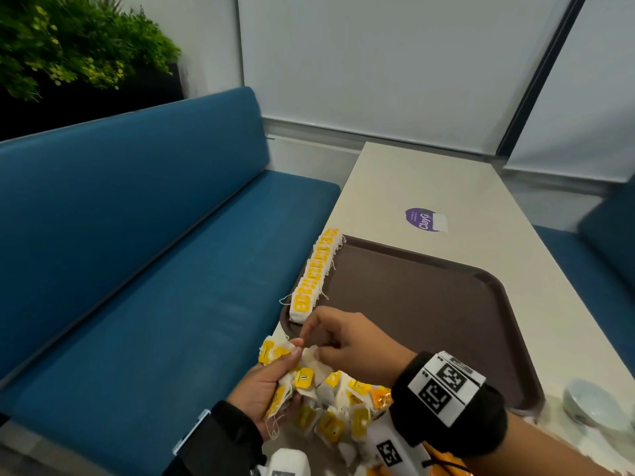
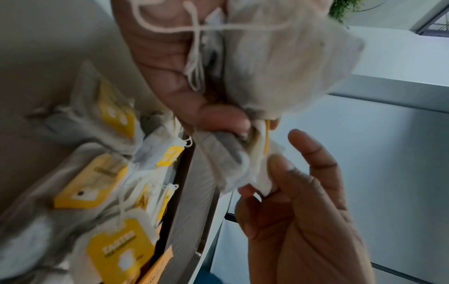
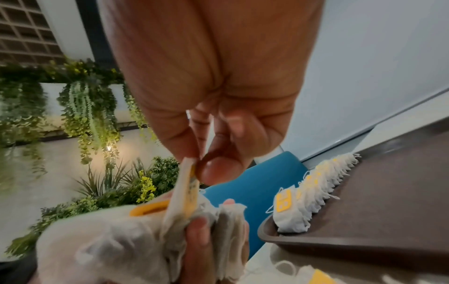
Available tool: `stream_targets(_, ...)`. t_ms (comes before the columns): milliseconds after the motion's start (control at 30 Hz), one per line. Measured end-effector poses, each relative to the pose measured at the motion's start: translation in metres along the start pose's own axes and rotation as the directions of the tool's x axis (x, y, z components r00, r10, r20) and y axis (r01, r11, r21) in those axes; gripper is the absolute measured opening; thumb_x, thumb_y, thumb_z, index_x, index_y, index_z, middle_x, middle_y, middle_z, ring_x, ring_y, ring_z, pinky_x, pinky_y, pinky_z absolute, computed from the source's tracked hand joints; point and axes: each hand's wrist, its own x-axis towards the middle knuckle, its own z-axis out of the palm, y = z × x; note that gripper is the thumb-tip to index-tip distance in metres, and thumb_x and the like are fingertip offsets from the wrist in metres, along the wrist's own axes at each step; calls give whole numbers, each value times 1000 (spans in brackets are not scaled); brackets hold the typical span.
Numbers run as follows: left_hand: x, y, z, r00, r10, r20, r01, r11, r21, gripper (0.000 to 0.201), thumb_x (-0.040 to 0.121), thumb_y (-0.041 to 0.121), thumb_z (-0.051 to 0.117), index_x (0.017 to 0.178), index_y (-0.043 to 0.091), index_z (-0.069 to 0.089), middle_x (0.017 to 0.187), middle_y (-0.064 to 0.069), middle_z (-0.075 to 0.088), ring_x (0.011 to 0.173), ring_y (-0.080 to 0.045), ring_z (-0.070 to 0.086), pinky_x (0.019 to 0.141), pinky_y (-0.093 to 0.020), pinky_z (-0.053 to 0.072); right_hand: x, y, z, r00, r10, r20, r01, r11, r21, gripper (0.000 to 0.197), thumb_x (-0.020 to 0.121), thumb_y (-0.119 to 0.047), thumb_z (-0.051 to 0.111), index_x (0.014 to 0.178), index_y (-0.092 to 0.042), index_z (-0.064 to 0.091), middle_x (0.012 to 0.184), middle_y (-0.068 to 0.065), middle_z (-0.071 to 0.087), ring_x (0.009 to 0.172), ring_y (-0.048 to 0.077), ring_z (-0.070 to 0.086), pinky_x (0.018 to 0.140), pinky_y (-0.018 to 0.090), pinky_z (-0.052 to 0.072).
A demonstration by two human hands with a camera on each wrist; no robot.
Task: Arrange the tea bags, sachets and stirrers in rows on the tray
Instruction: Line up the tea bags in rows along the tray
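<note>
My left hand [image 1: 264,383] grips the bunch [image 1: 292,376]; right hand [image 1: 343,341] pinches one bag [image 3: 188,190]; row [image 1: 316,273] runs far-left, nearest end just beyond the right hand.

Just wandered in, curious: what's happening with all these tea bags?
A person is sorting tea bags onto a brown tray. The left hand holds a bunch of tea bags; the right hand pinches one from it. One row of tea bags already lines the tray's left edge; a loose pile waits on the table.
</note>
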Motion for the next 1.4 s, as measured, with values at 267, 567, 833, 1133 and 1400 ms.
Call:
stream_targets(267,4,0,-7,997,-26,-68,29,999,41,35,64,23,74,98,16,75,94,-17,65,77,-29,56,64,-33,48,-7,-4,-17,980,3,199,20,993,-116,38,78,9,52,102,-11,73,77,-19,56,65,-8,53,66,9,45)
stream_targets(567,0,7,-8,999,-40,8,41,999,-18,34,73,11,58,106,6,62,81,-22,68,57,-30,67,49,-36,56,3,1,-22,982,-52,179,55,998,-15,18,76,-11,77,93,-9,76,79,-9,51,79,6,52,79,27,47)
stream_targets(833,2,11,-12,996,-79,-49,79,997,-13,30,72,11,60,101,8,64,61,-17,64,42,-25,62,37,-28,50,48,24,-20,980,191,-57,-177,965,196,8,88,-7,63,83,-11,58,77,1,57,63,5,53,59,13,45)
stream_targets(1133,6,13,-22,991,-76,-114,75,997,-6,35,70,16,64,104,9,65,62,-18,63,38,-23,58,35,-24,47,108,38,12,905,418,-80,-424,901,-94,18,89,-12,61,78,-23,52,97,4,54,95,28,63,80,33,52)
stream_targets(1400,3,17,-18,992,-47,-120,44,999,-22,32,70,15,63,101,8,66,61,-16,62,40,-22,60,36,-24,48,104,36,8,860,487,-150,-489,872,28,35,81,-5,70,108,-16,51,112,8,55,99,25,61,74,33,50)
